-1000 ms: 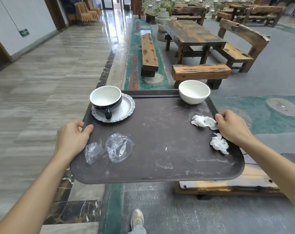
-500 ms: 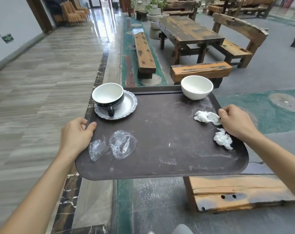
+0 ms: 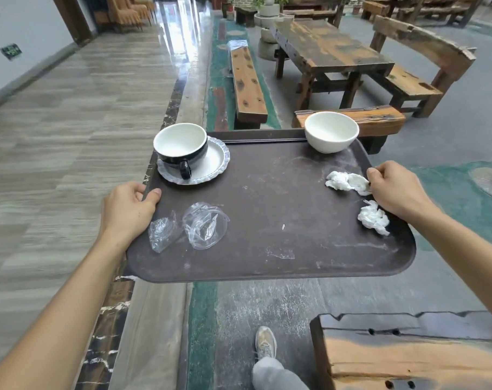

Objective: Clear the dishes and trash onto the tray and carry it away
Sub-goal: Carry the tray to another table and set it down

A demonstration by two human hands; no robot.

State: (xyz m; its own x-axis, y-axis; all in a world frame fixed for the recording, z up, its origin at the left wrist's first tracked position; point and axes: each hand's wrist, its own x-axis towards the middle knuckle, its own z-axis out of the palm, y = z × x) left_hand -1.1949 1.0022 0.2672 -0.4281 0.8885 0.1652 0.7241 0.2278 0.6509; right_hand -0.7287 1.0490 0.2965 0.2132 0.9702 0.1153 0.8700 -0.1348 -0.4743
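We hold the dark brown tray (image 3: pixel 267 220) level in the air in front of us, above the floor, with nothing under it but the walkway. Our left hand (image 3: pixel 126 212) is closed around its left edge, thumb lying on top of the rim and the other fingers curled underneath out of sight. Our right hand (image 3: pixel 397 190) is closed the same way on the right edge, thumb on top near the far corner, fingers hidden below.

On the tray, the black cup (image 3: pixel 181 149) with its white inside stands upright on a scalloped silver saucer (image 3: pixel 214 164) in the far left corner, just beyond our left thumb, its handle turned toward us. A white bowl (image 3: pixel 331 135) sits upright in the far right corner, against the far rim. Two crumpled white tissues lie along the right side: one tissue (image 3: pixel 346 181) touching our right thumb side, the other tissue (image 3: pixel 373 218) just beside our right wrist. Two pieces of clear plastic wrapper (image 3: pixel 204 225) lie at the near left, the smaller piece (image 3: pixel 161 230) right next to the heel of our left hand.

Below the tray we see our shoe (image 3: pixel 265 343) and a grey trouser leg on the dark floor. A wooden bench (image 3: pixel 408 353) stands at lower right, and a wooden table (image 3: pixel 329 49) with benches stands ahead.
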